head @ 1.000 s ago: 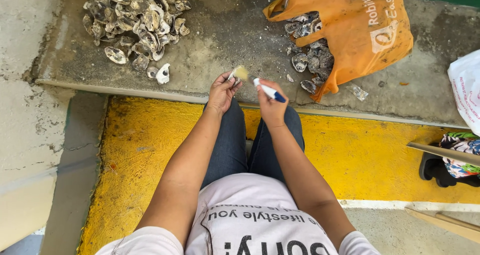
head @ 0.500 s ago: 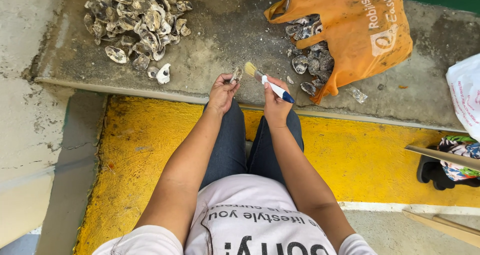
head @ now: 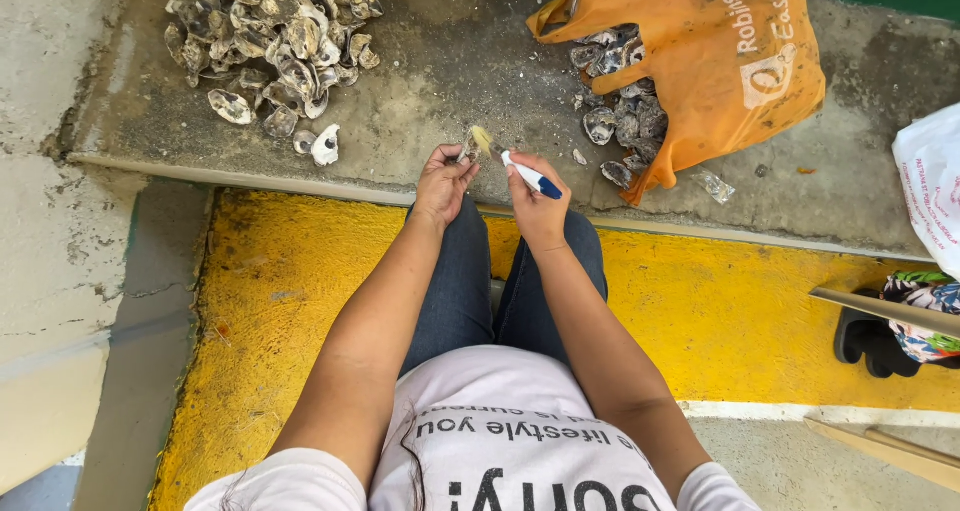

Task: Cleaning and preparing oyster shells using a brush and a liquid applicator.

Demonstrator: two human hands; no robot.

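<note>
Shell is sitting pinched in my left hand over the concrete ledge, while my right hand is gripping a brush, bristles touching it, between shell pile and orange bag.

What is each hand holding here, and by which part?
The right hand grips a small brush by its white and blue handle, bristles forward. The left hand pinches a small shell by its edge with the fingertips.

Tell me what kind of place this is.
Probably an outdoor work spot by a concrete step: a yellow-painted curb, a loose pile of oyster shells, and more spilling from an orange bag.
</note>
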